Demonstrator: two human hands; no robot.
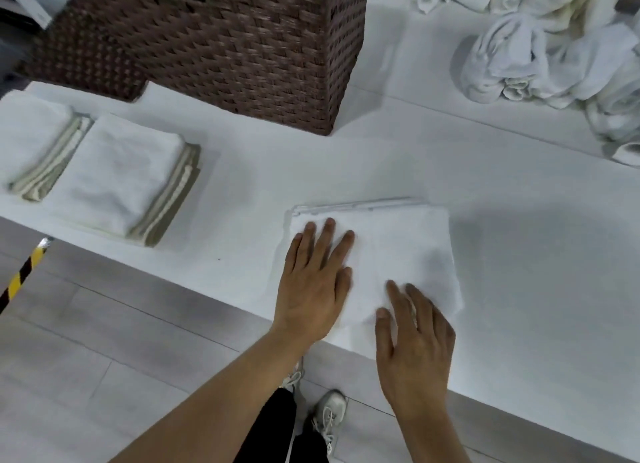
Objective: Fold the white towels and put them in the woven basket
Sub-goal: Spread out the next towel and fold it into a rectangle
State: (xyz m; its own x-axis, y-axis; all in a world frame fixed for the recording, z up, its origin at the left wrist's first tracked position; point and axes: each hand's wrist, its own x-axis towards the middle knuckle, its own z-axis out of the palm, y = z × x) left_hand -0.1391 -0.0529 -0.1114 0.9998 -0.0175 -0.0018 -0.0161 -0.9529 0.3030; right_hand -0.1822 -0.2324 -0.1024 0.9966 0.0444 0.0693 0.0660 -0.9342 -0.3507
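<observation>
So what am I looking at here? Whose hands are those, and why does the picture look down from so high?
No machine here. A person wears a camera on their head, so you see what they see, looking down at their own hands. The left hand and the right hand both lie flat and open on a folded white towel, pressing it smooth on the white table. Neither hand has a grip on anything. To the left lie two folded towels already done. Behind them stands the brown woven basket where the towels belong. At the top right is a pile of crumpled towels waiting to be folded. At the bottom you can see the person's shoes on the floor.
</observation>
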